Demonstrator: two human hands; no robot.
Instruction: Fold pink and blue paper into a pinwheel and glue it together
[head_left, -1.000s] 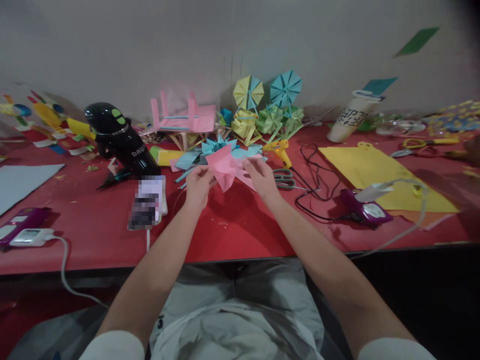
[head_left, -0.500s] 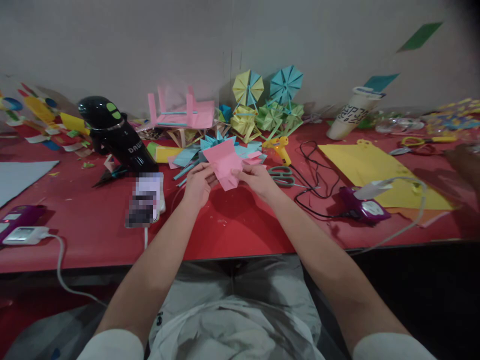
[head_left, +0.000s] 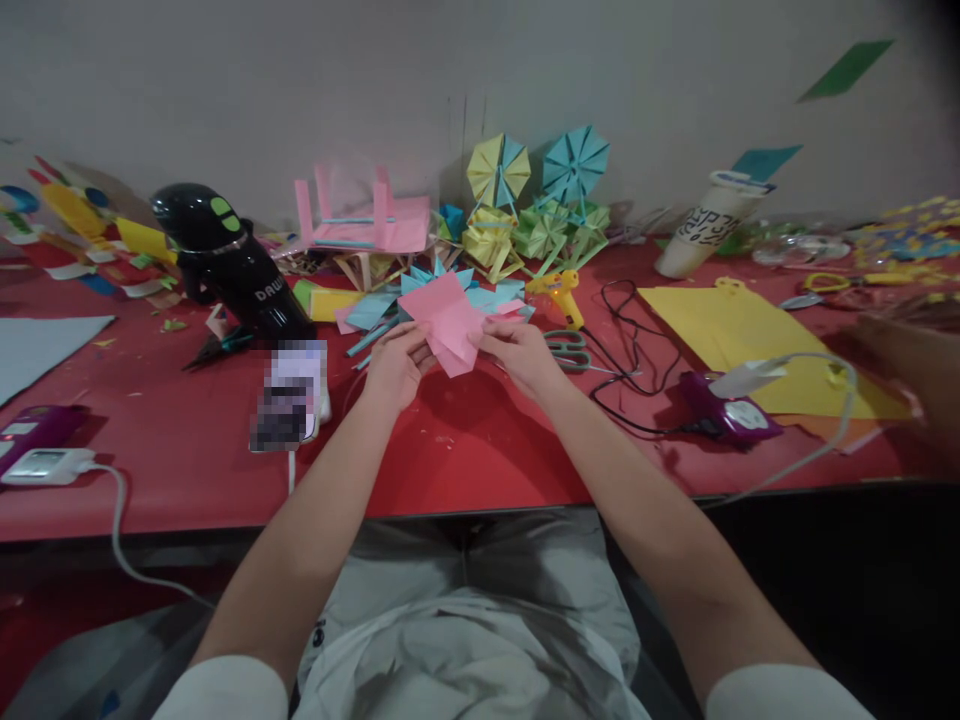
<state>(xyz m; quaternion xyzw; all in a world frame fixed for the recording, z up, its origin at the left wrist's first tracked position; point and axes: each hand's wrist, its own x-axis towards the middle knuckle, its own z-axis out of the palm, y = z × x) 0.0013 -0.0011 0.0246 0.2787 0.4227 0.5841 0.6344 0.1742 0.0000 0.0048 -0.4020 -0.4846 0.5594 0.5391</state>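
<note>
A folded piece of pink paper (head_left: 441, 318) is held up above the red table, between both hands. My left hand (head_left: 399, 365) pinches its left edge, the fingers partly behind the sheet. At the right edge, the thumb and fingers of my right hand (head_left: 519, 352) are closed on it. Creases and a folded flap show at the paper's lower end. Just behind it lie blue folded paper pieces (head_left: 379, 308) and a few pink ones. A yellow glue gun (head_left: 559, 293) and green-handled scissors (head_left: 568, 350) are beyond my right hand.
A phone (head_left: 296, 385) and a black bottle (head_left: 236, 270) stand left. Paper models (head_left: 499, 172) and a pink paper structure (head_left: 405, 225) line the wall. Right are a purple power strip (head_left: 724, 405), yellow paper (head_left: 750, 330), a cup (head_left: 712, 222) and another person's blurred arm (head_left: 919, 375).
The pink paper has turned slightly and its lower flap now lies differently, with my right fingers shifted along its edge. The other person's arm at the right has come further into view.
</note>
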